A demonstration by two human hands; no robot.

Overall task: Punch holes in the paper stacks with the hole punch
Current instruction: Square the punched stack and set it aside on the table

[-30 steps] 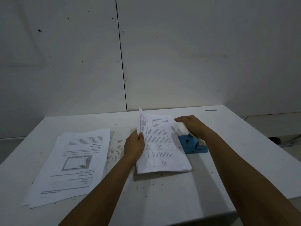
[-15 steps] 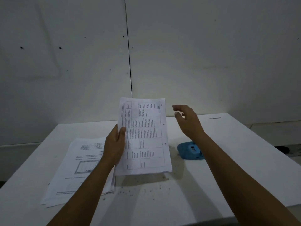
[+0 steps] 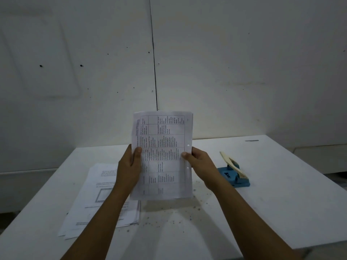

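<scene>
Left hand [image 3: 129, 166]: grips the held stack [image 3: 162, 156] upright.
Right hand [image 3: 200, 162]: pinches its punched edge.
Hole punch [image 3: 233, 174]: on table [image 3: 281, 194], handle seemingly raised.

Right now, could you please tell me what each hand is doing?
Left hand: grips the paper stack by its left edge.
Right hand: grips the same stack's right edge.

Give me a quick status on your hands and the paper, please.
Left hand and right hand grip punched paper stack, upright above table. Hole punch free at right. Nothing in the way.
</scene>
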